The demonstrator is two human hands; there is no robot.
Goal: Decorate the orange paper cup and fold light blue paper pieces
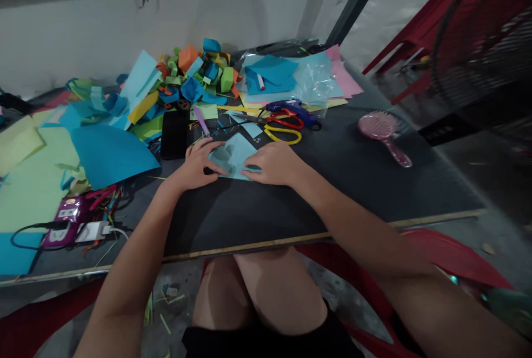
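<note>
A piece of light blue paper (pixel 239 150) lies on the dark tabletop between my hands, and a fold runs along its near edge. My left hand (pixel 201 164) rests over its left side, fingers apart and thumb stretched onto the sheet. At the right side, my right hand (pixel 274 163) is closed, with thumb and fingers pinching the paper's near edge. Just beyond the sheet are scissors with red and yellow handles (pixel 286 128), a purple pen (pixel 201 121) and a blue glue gun (pixel 294 110). Left of them lies a black phone (pixel 174 133).
Folded coloured paper pieces (pixel 195 75) are heaped at the back. Large blue and yellow-green sheets (pixel 50 164) cover the left, near a purple device (pixel 68 219) with cables. A pink hairbrush (pixel 382 131) lies right. A fan (pixel 490 53) stands beyond the table's right end.
</note>
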